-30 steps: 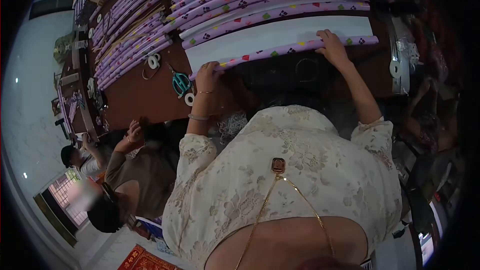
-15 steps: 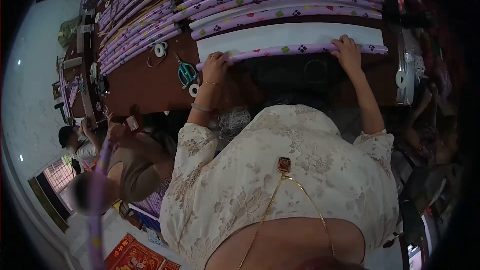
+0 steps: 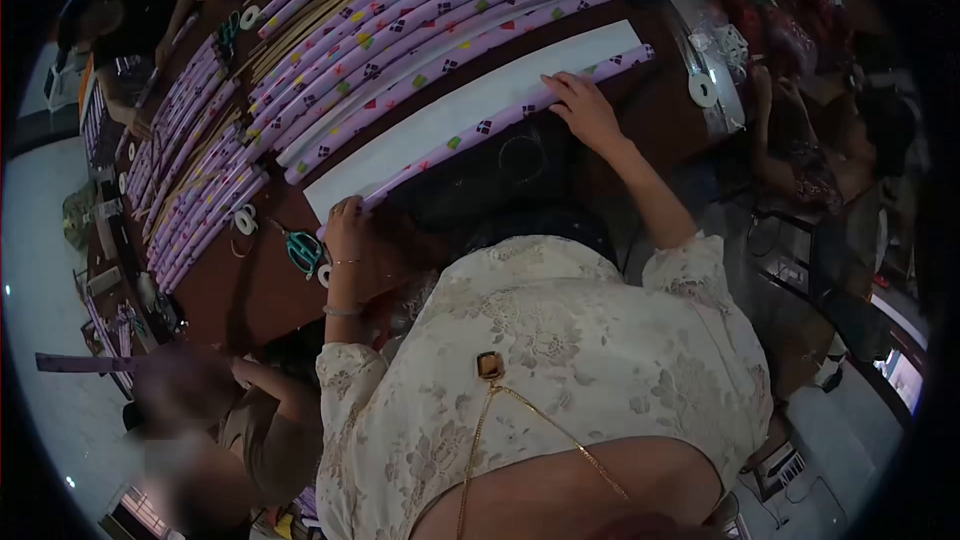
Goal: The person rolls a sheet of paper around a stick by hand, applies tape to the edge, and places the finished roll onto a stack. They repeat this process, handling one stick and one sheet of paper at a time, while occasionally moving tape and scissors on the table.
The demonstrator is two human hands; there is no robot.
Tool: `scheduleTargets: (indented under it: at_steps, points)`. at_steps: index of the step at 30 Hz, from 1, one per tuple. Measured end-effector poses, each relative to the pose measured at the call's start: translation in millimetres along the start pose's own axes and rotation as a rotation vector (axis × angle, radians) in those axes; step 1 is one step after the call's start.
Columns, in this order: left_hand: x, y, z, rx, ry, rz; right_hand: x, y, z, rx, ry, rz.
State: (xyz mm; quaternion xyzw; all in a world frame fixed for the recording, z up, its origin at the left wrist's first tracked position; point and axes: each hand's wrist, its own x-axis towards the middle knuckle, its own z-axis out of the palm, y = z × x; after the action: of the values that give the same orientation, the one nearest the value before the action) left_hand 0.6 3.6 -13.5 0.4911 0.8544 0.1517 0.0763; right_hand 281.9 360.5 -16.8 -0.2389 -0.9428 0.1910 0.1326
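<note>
A purple patterned wrapping paper roll (image 3: 465, 142) lies slantwise along the near edge of its unrolled white sheet (image 3: 420, 145). My left hand (image 3: 345, 227) is closed around the roll's left end, its fingers curled over the paper. Toward the other end, my right hand (image 3: 585, 112) rests across the roll, fingers stretched and apart, tips near the white sheet. Teal-handled scissors (image 3: 303, 254) lie just left of my left hand, and a white tape roll (image 3: 324, 275) sits close to that wrist.
Several finished purple rolls (image 3: 420, 60) lie beyond the sheet, with a second pile (image 3: 190, 180) to the left. More tape rolls (image 3: 245, 220) are on the brown table (image 3: 230, 290). Co-workers sit at lower left (image 3: 270, 430), upper left (image 3: 150, 15) and right (image 3: 840, 140).
The whole view has turned, so the table and roll now slant up to the right. My right hand's fingers have spread more. The co-worker at lower left has shifted.
</note>
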Motion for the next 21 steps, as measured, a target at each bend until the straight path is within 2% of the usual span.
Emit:
scheduleTargets:
  at_steps: [4, 8, 11, 12, 14, 17, 18, 20, 21]
  points:
    - [-2.2, -5.1, 8.2, -0.023, 0.071, 0.038, -24.0, 29.4, -30.0, -0.165, 0.292, 0.106]
    - [1.8, 4.0, 1.2, 0.056, 0.099, 0.071, -72.1, 109.8, -65.9, -0.319, 0.376, 0.541]
    - [1.8, -0.1, 2.4, 0.124, 0.044, 0.07, -102.6, 151.0, -76.4, -0.504, 0.289, 0.551]
    - [2.9, -1.8, 3.6, 0.125, 0.041, 0.083, -108.0, 161.4, -76.2, -0.504, 0.288, 0.546]
    - [4.1, -2.8, 4.8, 0.132, 0.04, 0.085, -114.7, 183.9, -69.6, -0.408, 0.149, 0.657]
    - [7.4, 1.9, 2.0, 0.215, 0.041, 0.072, -120.0, 204.4, -64.9, -0.465, 0.18, 0.539]
    - [6.7, 0.9, 2.7, 0.222, 0.039, 0.052, -117.4, 199.2, -66.2, -0.452, 0.188, 0.588]
    - [3.6, -1.8, 3.5, 0.114, 0.052, 0.037, -117.6, 211.5, -66.5, -0.449, 0.153, 0.556]
    - [3.5, -1.5, 5.0, 0.121, 0.052, 0.022, -116.1, 208.1, -67.1, -0.415, 0.222, 0.538]
